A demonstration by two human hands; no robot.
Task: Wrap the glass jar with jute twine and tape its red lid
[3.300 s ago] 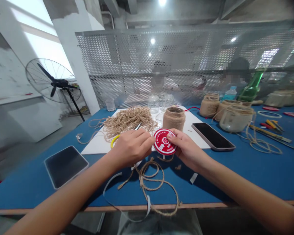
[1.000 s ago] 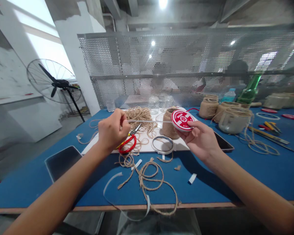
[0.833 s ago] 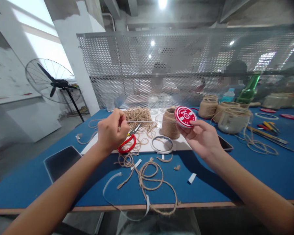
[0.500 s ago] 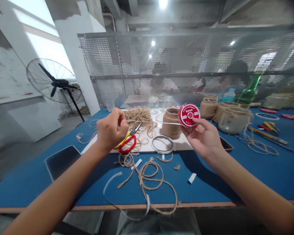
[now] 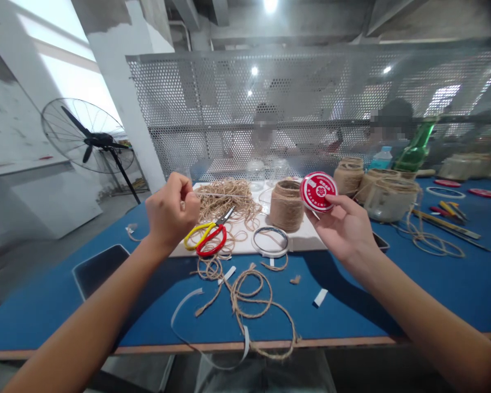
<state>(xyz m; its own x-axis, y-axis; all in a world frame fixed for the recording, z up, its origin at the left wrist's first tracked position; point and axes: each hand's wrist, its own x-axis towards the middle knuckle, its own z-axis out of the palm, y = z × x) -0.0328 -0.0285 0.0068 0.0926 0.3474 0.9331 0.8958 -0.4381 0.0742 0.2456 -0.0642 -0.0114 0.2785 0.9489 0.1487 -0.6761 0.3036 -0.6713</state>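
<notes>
- The red tape roll [image 5: 319, 191] looks light and rigid, a flat disc with a printed face. It is best held by its rim so it can turn freely, since pressing on the face would stall it.
- The tape strip [image 5: 229, 195] coming off it is thin, limp and probably sticky. I judge it would twist or cling to itself if it went slack, so only its very end should be pinched.
- My right hand [image 5: 346, 229] holds the roll up off the table, rim between thumb and fingertips, palm half open towards me.
- My left hand [image 5: 169, 214] is curled shut, thumb and forefinger pinching the strip's end. It is well apart from the roll, with the strip stretched between them.
- Below that span are the yellow-and-red scissors [image 5: 207, 236], a jute twine pile [image 5: 225, 204], a twine-wrapped jar [image 5: 287, 205] and an empty tape ring [image 5: 271, 241].
- Loose twine loops [image 5: 253, 297] lie nearer me on the blue table [image 5: 433, 284].
</notes>
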